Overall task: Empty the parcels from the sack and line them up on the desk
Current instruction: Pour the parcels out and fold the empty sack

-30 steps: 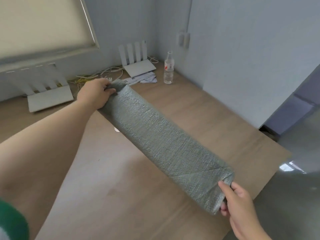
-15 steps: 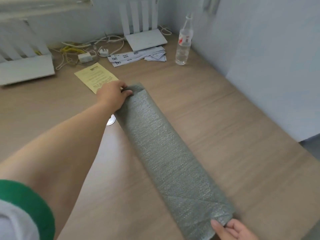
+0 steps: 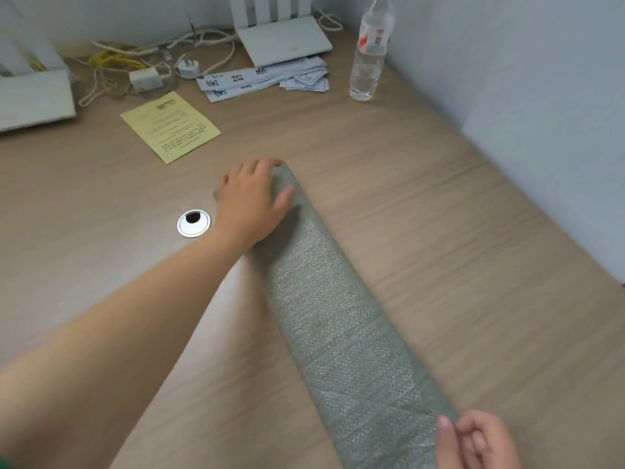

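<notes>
A grey-green woven sack (image 3: 338, 319), folded into a long flat strip, lies on the wooden desk (image 3: 439, 204) and runs from the middle towards the near right edge. My left hand (image 3: 252, 198) rests flat on its far end, fingers spread and thumb on the cloth. Beside the sack's near corner is my right hand (image 3: 477, 441), its fingers loosely curled and its thumb at the sack's edge. No parcels are in view.
A yellow leaflet (image 3: 170, 126), white paper slips (image 3: 257, 79), cables with a plug (image 3: 148, 76), two white routers (image 3: 284, 42) and a water bottle (image 3: 368, 59) sit along the back. A metal cable grommet (image 3: 193, 223) is left of my left hand. A grey partition (image 3: 541, 79) borders the right.
The sack came down from the air and now lies flat on the desk. My left hand went from gripping its far end to resting on it; my right hand loosened at the near end.
</notes>
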A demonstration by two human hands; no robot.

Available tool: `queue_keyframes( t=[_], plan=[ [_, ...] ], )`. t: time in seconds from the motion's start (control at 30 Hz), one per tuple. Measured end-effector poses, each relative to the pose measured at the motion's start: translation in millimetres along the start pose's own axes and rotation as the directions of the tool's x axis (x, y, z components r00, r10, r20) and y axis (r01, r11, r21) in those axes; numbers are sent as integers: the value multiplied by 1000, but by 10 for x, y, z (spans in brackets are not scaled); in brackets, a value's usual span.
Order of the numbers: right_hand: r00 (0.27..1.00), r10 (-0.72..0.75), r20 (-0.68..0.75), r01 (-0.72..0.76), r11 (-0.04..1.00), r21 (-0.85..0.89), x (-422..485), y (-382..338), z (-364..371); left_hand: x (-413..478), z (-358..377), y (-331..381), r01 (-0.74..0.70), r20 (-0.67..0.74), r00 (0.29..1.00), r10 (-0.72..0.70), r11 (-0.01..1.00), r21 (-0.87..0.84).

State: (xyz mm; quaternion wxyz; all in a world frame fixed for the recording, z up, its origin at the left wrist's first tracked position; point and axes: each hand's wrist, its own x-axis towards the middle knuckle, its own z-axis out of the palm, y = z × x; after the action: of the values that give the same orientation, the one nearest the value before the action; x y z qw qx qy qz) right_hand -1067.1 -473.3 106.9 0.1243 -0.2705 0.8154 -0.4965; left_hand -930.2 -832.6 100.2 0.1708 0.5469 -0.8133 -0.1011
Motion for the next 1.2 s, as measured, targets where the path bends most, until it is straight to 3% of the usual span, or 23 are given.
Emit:
queue_keyframes(
  t=[0.03,0.07,0.1,0.13,0.23,0.33,0.53,0.73,0.97,1.2],
  plan=[
    [986,-127,108,144,975,-170,78,-106,40,-120,-10,63,-65,-5,998,65,998,-6],
    [950,-272,155,303,924,-233,132,-283,162,-237,-7,116,-124,14,992,124,992,-6],
    [864,-447,233,500,818,-285,194,-302,279,-341,12,153,-176,54,983,175,984,1],
    [776,-530,342,624,725,-291,292,-411,400,-427,48,177,-219,109,970,216,976,13],
    [635,-482,603,756,546,-360,476,-538,962,-562,230,179,-283,261,928,265,959,31],
    [577,-343,741,791,460,-403,547,-376,1351,-564,404,113,-257,342,911,231,966,34],
    [585,-280,762,779,456,-430,530,-45,1497,-617,558,52,-278,275,932,236,952,126],
    [571,-262,778,786,449,-425,383,70,1140,-455,469,-117,-327,337,904,265,934,144],
    [623,-298,723,761,446,-471,131,390,658,-219,422,-368,-213,335,931,142,959,187],
    [638,-300,710,751,446,-487,85,413,626,-208,392,-297,-121,386,922,23,965,233]
  ],
)
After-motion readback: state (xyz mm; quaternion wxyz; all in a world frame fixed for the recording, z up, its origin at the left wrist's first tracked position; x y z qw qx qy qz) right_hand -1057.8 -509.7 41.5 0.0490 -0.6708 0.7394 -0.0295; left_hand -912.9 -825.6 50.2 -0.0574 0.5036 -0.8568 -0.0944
